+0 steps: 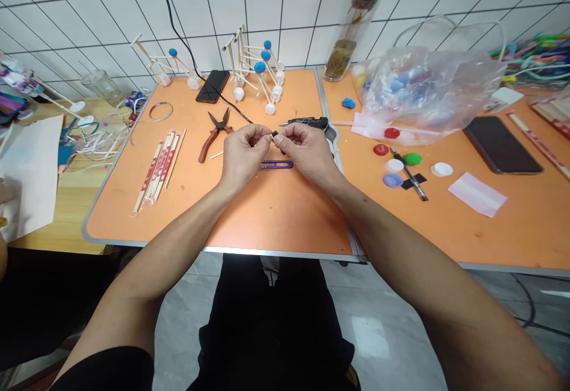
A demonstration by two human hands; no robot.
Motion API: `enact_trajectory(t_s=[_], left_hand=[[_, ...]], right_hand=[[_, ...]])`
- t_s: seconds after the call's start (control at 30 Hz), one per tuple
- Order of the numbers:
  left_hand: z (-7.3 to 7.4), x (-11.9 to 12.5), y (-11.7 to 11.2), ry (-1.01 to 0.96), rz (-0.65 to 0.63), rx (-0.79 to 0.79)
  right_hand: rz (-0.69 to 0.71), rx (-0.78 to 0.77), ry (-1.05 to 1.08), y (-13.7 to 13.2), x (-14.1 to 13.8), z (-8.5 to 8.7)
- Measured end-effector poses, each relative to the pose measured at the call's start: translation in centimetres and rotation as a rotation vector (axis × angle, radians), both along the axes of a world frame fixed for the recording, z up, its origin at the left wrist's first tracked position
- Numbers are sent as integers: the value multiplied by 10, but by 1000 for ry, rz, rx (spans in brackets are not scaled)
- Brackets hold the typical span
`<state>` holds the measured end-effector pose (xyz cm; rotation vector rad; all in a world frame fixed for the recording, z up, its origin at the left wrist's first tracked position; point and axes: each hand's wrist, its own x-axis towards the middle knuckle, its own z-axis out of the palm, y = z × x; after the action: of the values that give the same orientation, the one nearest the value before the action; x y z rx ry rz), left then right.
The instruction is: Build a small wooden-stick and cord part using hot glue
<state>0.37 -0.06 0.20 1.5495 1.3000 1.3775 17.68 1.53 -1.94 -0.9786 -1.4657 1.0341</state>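
Observation:
My left hand (pixel 247 149) and my right hand (pixel 307 148) meet over the orange table, thumbs and forefingers pinched together. Between the fingertips is a small black piece (pixel 275 135), mostly hidden by my fingers, so its kind is unclear. Just below my fingers lies a purple looped strip (pixel 280 164) on the table. Behind my right hand rests a black tool with a thin metal tip (pixel 307 123). Pliers with red handles (pixel 215 133) lie open to the left of my left hand, close to a short stick (pixel 217 155).
Wrapped chopsticks (pixel 155 165) lie at left. Stick frames with blue balls (pixel 256 70) and a phone (pixel 212 86) are at the back. To the right are a tea bottle (pixel 342 53), a plastic bag (pixel 427 88), bottle caps (pixel 392 180), a craft knife (pixel 409 174) and another phone (pixel 503 145).

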Motion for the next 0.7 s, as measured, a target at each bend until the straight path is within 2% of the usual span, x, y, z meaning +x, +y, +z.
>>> enact_trajectory(t_s=[0.27, 0.53, 0.7], left_hand=[[10, 1, -1, -142, -26, -143], [4, 0, 4, -236, -71, -220], [5, -1, 4, -294, -92, -272]], right_hand=[[-14, 7, -20, 1, 0, -2], [-25, 34, -45, 1, 1, -2], [-32, 38, -53, 2, 1, -2]])
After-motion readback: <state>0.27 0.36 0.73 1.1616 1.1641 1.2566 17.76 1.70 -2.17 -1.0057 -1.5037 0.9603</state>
